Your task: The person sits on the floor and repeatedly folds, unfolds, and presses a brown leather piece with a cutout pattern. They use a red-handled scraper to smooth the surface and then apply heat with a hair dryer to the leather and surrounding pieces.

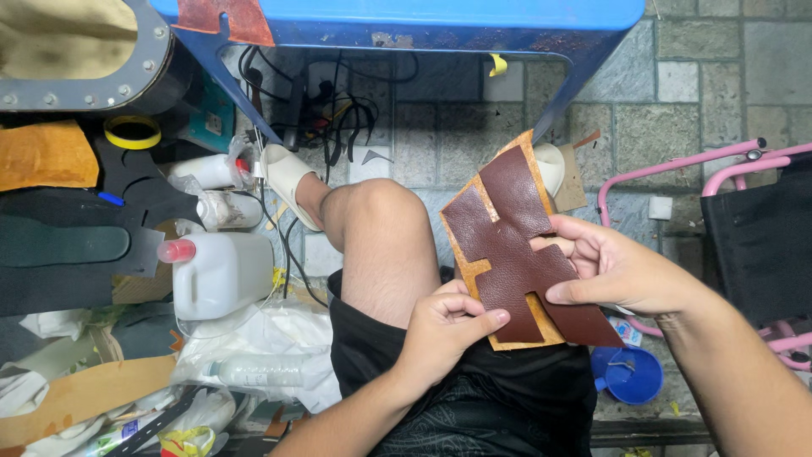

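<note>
Left hand (444, 326) pinches brown leather cutout (516, 254) at 7 o'clock, right hand (613, 271) pinches 4 o'clock edge; long axis 11-to-5.

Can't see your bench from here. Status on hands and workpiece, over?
Left hand pinches the tan backing sheet at its lower edge. Right hand presses the brown leather cutout onto it. Nothing between the hands, over.
</note>
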